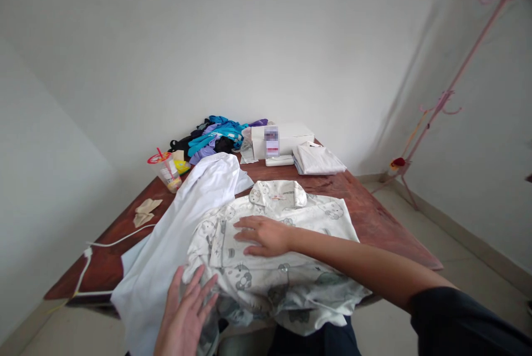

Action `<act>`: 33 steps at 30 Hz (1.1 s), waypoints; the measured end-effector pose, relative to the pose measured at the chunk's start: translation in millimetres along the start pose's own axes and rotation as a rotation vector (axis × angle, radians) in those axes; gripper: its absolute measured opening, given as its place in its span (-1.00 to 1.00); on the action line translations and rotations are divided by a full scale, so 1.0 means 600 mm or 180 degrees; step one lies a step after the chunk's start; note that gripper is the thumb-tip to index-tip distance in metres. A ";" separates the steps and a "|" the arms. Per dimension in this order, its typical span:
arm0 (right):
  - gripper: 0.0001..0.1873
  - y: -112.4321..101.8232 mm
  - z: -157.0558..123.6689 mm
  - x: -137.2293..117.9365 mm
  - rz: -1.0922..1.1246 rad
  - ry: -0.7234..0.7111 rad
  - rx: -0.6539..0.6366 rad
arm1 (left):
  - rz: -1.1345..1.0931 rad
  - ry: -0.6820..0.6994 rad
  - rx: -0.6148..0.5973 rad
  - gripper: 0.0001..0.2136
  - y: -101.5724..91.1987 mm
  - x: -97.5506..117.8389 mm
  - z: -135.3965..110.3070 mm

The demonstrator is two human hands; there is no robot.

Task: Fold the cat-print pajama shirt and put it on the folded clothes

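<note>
A white collared shirt with grey cartoon prints (328,212) lies spread face down or folded over on the table, its collar toward the wall and its lower part hanging over the near edge. My right hand (264,235) rests flat on its middle, fingers stretched to the left. My left hand (187,311) is at the shirt's lower left side, fingers spread, touching or just above the cloth. Beneath the shirt's left side, a plain white garment (166,256) stretches from the back of the table down over the front edge.
The brown wooden table (390,228) also bears a plastic cup (166,170), crumpled tissue (146,212), a white cable (120,242), a heap of clothes (218,137), a white box (291,137) and a folded white garment (318,159). A pink coat stand (465,73) leans into view on the right.
</note>
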State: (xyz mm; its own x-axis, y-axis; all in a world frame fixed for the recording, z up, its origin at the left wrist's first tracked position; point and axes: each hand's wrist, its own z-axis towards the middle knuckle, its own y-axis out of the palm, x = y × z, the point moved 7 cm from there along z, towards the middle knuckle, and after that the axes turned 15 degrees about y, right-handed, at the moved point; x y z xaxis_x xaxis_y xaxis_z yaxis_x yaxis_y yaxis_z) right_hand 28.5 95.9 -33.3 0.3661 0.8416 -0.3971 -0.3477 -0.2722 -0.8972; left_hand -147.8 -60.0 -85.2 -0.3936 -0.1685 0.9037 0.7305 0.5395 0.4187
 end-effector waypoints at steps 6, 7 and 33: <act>-0.34 0.051 0.007 0.022 -0.0094 0.0113 -0.0254 | -0.0430 -0.0138 0.0182 -0.27 0.016 0.017 0.013; -0.34 0.051 0.006 0.022 -0.0086 0.0110 -0.0266 | -0.0420 -0.0095 0.0210 -0.31 0.019 0.021 0.018; -0.20 0.043 0.007 0.033 0.0170 0.0138 -0.0222 | 0.3635 0.3442 0.0867 -0.28 -0.014 0.190 0.050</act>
State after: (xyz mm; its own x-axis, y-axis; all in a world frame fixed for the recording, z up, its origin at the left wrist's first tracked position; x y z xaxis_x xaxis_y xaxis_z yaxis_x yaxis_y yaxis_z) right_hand 23.1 107.5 -63.8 0.3862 0.8045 -0.4513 -0.3073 -0.3491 -0.8853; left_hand -215.9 -58.9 11.7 0.9154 -0.0065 0.4026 0.1877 0.8915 -0.4124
